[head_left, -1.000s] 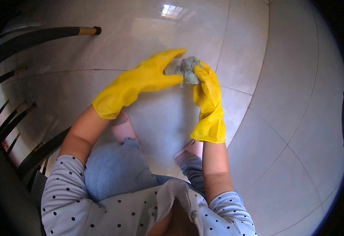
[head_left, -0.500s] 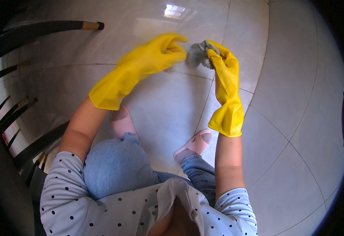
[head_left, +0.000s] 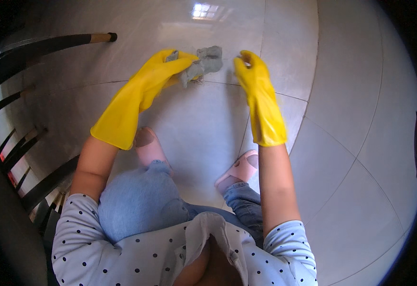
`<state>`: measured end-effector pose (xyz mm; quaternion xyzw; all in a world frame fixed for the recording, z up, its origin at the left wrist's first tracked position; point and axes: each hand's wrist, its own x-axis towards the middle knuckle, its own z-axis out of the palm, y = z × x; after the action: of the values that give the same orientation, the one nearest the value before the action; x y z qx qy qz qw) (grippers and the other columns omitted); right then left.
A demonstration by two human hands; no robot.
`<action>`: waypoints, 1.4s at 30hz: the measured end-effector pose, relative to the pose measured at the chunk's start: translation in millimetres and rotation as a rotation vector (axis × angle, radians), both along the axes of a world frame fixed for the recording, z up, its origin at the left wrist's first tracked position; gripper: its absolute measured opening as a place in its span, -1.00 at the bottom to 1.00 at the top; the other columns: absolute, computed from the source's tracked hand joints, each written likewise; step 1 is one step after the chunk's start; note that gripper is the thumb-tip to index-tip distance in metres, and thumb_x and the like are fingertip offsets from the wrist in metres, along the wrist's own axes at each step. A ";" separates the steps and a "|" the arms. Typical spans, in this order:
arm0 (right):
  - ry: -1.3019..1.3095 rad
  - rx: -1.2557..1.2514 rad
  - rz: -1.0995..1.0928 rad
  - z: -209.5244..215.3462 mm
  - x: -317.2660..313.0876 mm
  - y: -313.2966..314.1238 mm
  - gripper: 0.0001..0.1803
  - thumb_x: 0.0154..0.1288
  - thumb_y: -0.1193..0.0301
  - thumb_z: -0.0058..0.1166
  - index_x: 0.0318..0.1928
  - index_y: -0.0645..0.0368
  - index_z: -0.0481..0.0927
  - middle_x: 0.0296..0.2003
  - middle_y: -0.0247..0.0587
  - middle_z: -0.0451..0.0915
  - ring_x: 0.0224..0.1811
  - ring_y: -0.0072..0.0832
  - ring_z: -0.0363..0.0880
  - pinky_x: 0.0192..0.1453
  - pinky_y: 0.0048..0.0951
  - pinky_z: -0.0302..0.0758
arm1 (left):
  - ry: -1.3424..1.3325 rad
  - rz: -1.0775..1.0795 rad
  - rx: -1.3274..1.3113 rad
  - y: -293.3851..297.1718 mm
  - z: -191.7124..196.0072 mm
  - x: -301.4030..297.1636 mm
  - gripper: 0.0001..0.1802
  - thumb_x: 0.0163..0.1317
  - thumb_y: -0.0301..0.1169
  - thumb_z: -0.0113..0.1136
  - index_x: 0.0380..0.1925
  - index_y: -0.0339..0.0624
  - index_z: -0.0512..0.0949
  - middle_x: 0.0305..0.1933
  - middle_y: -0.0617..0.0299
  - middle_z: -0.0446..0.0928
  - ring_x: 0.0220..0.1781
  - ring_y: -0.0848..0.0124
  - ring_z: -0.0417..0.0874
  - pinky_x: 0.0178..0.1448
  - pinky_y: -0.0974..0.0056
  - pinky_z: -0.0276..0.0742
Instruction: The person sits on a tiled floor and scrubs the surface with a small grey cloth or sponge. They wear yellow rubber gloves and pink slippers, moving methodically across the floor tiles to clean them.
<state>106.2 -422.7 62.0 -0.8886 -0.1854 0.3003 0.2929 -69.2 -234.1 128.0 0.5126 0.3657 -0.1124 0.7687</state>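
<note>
One grey rag (head_left: 203,64) hangs bunched at twelve o'clock above the pale tiled floor (head_left: 351,143), pinched in the grip of the left hand (head_left: 170,66), yellow-gloved. The right hand (head_left: 249,66), gloved alike, sits just beside it at three o'clock of the rag, fingers curled on nothing. Pink slippers (head_left: 239,169) stand below. To spread it well, I'd catch a loose corner and pull evenly.

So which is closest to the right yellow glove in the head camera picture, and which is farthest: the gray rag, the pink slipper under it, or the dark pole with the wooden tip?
From the right hand:
1. Gray rag, just to its left, held in the left hand.
2. Pink slipper, below it on the floor.
3. Dark pole, far off at the upper left.
</note>
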 end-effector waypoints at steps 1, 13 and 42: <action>-0.129 -0.085 0.116 -6.4 -4.5 13.0 -0.42 0.29 0.11 0.13 0.22 0.19 0.52 0.14 0.11 0.59 0.08 0.00 0.60 0.16 -0.06 0.50 | -0.004 -0.023 0.002 -1.0 -4.1 -1.7 -0.62 0.41 -0.23 0.14 0.13 -0.15 0.59 0.12 0.18 0.60 0.11 0.38 0.65 0.26 0.31 0.53; -0.055 -0.367 0.143 -6.2 18.4 10.3 -0.76 0.31 0.29 0.10 -0.06 0.03 0.66 -0.06 -0.09 0.68 0.05 -0.10 0.62 0.10 -0.15 0.52 | 0.118 -0.040 0.306 1.4 -37.7 -55.5 -0.46 0.37 -0.25 0.20 0.32 -0.14 0.41 0.24 -0.01 0.52 0.22 0.23 0.58 0.33 0.23 0.45; -0.350 0.099 0.199 -53.1 -94.7 3.9 -0.73 0.30 0.37 0.05 -0.02 0.14 0.59 -0.18 0.03 0.65 -0.09 0.06 0.59 -0.03 0.00 0.50 | 0.270 -0.315 0.876 -35.0 -110.6 -28.9 -0.48 0.16 -0.20 0.39 -0.02 -0.28 0.43 -0.10 -0.17 0.60 -0.06 -0.09 0.64 0.02 0.05 0.53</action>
<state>11.5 -418.8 8.9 -0.8892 -0.3347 0.1594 0.2683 -98.2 -269.1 17.4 0.8179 0.3930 -0.1283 0.4001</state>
